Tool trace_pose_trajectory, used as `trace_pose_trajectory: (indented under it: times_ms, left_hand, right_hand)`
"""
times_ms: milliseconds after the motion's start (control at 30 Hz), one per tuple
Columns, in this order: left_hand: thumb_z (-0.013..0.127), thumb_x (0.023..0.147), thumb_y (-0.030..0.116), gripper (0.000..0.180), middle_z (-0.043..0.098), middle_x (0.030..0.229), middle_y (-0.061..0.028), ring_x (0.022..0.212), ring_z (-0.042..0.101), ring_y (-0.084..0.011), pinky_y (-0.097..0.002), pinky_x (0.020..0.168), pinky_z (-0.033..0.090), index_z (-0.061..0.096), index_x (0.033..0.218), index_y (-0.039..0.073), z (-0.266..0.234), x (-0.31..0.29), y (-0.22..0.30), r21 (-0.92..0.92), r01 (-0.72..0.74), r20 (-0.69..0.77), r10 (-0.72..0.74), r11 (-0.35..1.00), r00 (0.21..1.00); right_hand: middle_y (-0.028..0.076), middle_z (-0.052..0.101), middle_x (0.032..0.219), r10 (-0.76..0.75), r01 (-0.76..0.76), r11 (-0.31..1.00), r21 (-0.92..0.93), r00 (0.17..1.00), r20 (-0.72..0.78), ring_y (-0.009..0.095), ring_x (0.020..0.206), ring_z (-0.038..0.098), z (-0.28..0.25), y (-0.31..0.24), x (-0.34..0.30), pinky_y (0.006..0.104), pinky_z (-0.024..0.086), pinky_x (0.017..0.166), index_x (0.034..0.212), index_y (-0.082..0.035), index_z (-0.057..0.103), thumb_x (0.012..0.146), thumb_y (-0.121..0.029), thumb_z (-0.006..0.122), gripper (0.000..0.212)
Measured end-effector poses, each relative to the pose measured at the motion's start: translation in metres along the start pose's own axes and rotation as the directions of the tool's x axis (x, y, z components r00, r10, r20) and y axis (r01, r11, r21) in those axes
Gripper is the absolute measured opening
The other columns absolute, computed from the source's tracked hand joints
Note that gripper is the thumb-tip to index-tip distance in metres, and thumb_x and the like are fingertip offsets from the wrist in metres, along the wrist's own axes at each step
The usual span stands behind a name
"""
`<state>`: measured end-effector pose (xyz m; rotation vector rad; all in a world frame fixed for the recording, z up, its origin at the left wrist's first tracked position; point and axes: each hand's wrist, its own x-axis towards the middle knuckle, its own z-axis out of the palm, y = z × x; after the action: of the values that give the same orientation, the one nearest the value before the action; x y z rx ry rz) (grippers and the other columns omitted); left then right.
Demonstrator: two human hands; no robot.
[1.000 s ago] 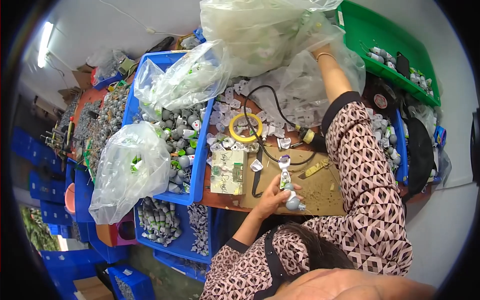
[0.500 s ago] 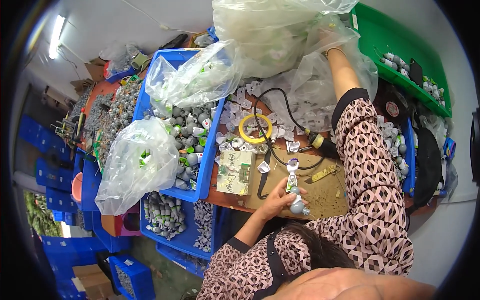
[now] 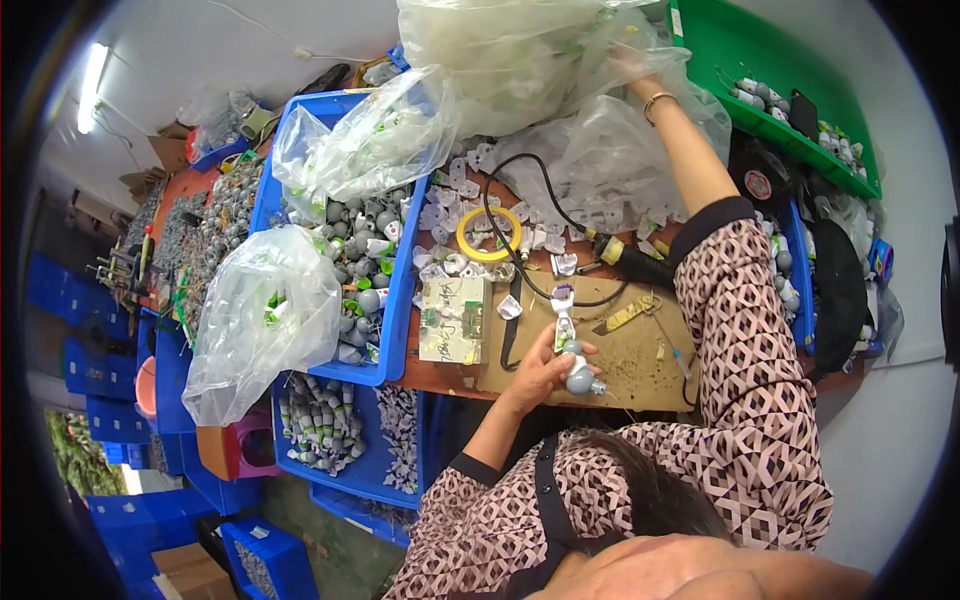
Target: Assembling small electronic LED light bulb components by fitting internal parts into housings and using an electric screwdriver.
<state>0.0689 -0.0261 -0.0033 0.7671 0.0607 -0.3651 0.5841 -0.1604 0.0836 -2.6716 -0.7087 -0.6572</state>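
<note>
Bag (image 3: 510, 75) sits past the left hand (image 3: 540, 372); right hand (image 3: 632, 66) is at its edge, can't tell its grip. Tray (image 3: 402, 300) left of the left hand holds grey bulbs (image 3: 352, 234). Box (image 3: 450, 325) between has handwriting. Left hand's pinching a part (image 3: 565, 332). Thin rod (image 3: 677, 352) to its right's newly showing since a second ago.

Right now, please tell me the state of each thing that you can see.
Left hand: closed around grey-white part
Right hand: at large plastic bag, grip unclear
Large blue tray: filled, partly covered by smaller bags
Green tray: partly filled
Tape roll: lying on its side
Cable: looped
Tube lamp: lit
</note>
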Motion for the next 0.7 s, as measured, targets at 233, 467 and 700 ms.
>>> trace_pose_trajectory:
  times_ms: [233,467,700]
  left_hand:
    - [0.058,0.088,0.015,0.055,0.053,0.114,-0.0181,0.096,0.062,-0.0333,-0.0422,0.081,0.053,0.026,0.132,0.008,-0.005,-0.002,0.001,0.015,-0.014,0.014,0.014,1.0,1.0]
    - [0.059,0.087,0.016,0.056,0.054,0.114,-0.0186,0.096,0.062,-0.0336,-0.0421,0.081,0.053,0.026,0.132,0.008,-0.001,-0.006,-0.001,0.036,-0.039,0.022,0.039,0.999,0.999]
    - [0.055,0.087,0.011,0.06,0.053,0.117,-0.0195,0.095,0.062,-0.0346,-0.0439,0.081,0.053,0.02,0.136,0.009,-0.005,-0.002,-0.008,-0.012,-0.111,-0.071,0.109,0.994,0.991]
  right_hand:
    - [0.007,0.061,0.107,0.22,-0.42,0.373,0.827,0.906,0.361,0.018,0.093,0.061,-0.081,-0.059,-0.083,0.029,0.05,0.08,0.117,-0.005,0.053,0.088,-0.012,0.056,0.03]
    - [0.01,0.059,0.109,0.146,-0.439,0.178,0.881,0.897,0.417,0.019,0.096,0.061,-0.11,-0.061,-0.124,0.0281,0.051,0.083,0.118,-0.001,0.051,0.087,-0.01,0.058,0.033]
    - [0.002,0.06,0.099,0.061,-0.147,0.524,0.839,0.989,0.135,0.01,0.087,0.057,-0.133,-0.075,-0.146,0.0239,0.047,0.075,0.114,-0.005,0.057,0.088,-0.016,0.059,0.028]
